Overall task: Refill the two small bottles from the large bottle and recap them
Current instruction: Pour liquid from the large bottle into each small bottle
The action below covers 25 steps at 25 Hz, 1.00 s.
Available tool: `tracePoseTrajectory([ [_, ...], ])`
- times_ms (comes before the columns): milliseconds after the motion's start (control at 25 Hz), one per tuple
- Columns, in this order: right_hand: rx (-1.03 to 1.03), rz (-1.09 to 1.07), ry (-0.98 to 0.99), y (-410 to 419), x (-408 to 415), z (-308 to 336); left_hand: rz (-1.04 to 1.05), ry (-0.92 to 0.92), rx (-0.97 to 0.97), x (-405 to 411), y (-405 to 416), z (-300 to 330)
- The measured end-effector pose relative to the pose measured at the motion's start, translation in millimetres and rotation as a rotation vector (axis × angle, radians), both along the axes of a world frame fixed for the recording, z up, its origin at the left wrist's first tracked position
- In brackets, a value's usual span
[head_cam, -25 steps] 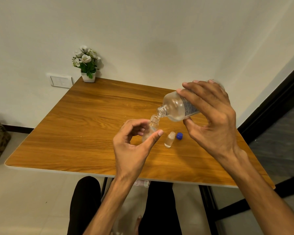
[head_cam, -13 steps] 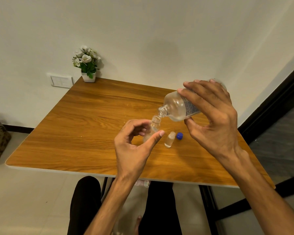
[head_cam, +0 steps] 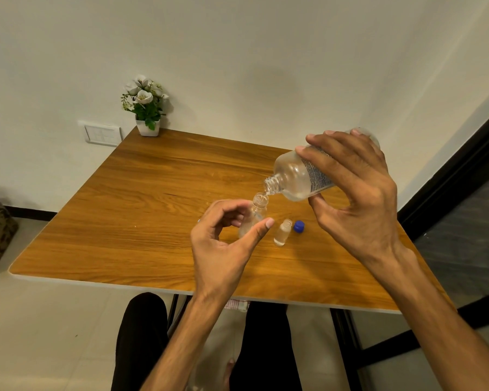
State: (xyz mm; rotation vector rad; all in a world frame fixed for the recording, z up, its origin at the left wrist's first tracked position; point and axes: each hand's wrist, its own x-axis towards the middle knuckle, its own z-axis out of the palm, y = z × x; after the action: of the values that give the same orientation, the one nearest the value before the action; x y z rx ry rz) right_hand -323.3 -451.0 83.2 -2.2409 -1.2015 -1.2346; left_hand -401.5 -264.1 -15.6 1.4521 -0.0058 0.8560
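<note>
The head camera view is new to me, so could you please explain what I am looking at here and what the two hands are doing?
The picture comes from a camera worn on a person's head, looking forward and down, so the two bare arms reaching in from below are that person's own. There is no robot. The right hand holds a large clear bottle tilted, its open neck just above the mouth of a small bottle. The left hand steadies that small bottle on the wooden table. A second small bottle stands uncapped beside it, with a blue cap lying just to its right. A potted plant sits at the table's far corner.
</note>
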Motion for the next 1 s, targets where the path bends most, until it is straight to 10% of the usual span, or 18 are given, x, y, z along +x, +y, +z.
tracePoseTrajectory([
  [1000, -0.061, 0.012, -0.023, 0.7, 2.4, 5.0, 0.003, -0.001, 0.001, -0.9, 0.9, -1.1],
])
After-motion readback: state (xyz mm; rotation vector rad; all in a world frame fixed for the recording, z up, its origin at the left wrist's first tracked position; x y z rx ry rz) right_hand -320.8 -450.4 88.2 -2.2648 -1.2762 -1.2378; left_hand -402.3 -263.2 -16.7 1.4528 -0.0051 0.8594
